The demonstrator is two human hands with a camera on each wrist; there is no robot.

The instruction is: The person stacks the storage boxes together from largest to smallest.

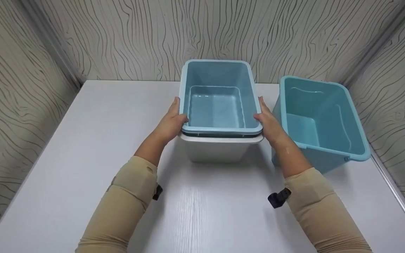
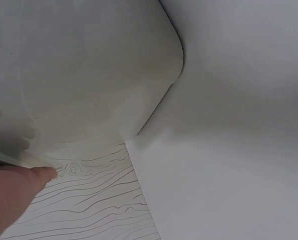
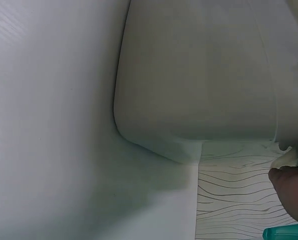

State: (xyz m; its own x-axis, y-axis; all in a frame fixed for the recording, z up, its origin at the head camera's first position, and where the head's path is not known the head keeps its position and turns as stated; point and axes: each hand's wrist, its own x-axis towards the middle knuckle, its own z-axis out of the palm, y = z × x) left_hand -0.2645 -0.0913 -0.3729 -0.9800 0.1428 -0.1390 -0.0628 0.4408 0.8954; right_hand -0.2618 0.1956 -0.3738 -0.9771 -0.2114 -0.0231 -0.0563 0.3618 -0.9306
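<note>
A light blue bin point(image 1: 220, 130) sits nested on top of a darker rim and a white bin point(image 1: 216, 151) at the table's middle. My left hand point(image 1: 170, 123) grips the blue bin's left side, thumb over the rim. On the opposite side my right hand point(image 1: 270, 123) holds it the same way. The left wrist view has the white bin's side point(image 2: 98, 60) large, with part of my left hand point(image 2: 13, 195) at its rim. In the right wrist view, the white bin point(image 3: 194, 75) stands on the table and my right hand point(image 3: 294, 190) shows at the edge.
A larger turquoise bin point(image 1: 322, 156) stands at the right, close beside my right forearm; a bit of turquoise point(image 3: 285, 232) shows in the right wrist view. The white table point(image 1: 83, 158) is bounded by wood-grain patterned walls point(image 1: 153, 38) behind and at both sides.
</note>
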